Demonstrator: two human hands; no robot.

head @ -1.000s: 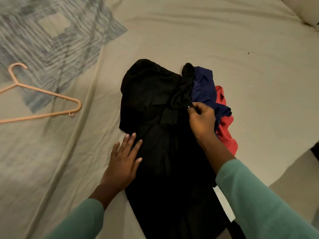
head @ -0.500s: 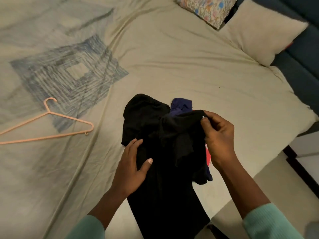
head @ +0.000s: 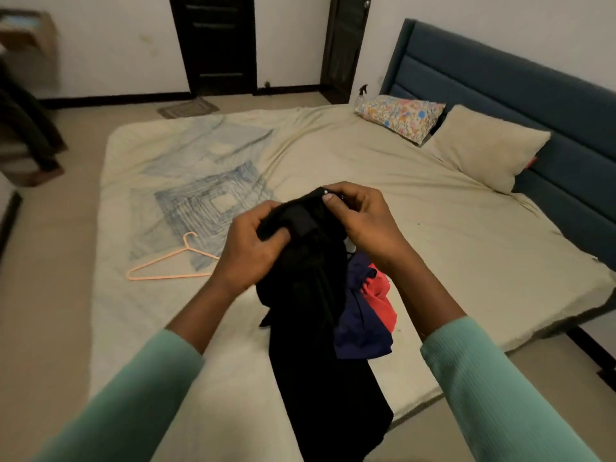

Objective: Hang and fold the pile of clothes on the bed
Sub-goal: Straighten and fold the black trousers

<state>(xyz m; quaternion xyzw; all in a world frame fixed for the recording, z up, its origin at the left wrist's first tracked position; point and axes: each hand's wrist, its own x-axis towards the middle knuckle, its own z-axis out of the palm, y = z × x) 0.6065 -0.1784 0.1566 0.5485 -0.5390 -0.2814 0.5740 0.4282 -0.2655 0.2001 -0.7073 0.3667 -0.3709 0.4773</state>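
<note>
Grip: top edge of long black fabric garment (head: 313,328) pinched by right hand (head: 363,221), bunched fold clutched by left hand (head: 250,248). Garment held up over beige-sheeted bed (head: 333,155), tail draped off near edge. Risk imo: crumpled navy cloth (head: 360,328) and red cloth (head: 380,301) tucked against it, could get dragged floorward if black one is lifted fast. Thin peach plastic hanger (head: 166,265) parked left, well apart.

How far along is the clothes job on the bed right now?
Done: nothing looks folded or hung. In hand: the left hand and right hand grip the top of the black garment. Left: the navy piece and red piece lie crumpled beside it, and the hanger lies bare on the bed.
</note>
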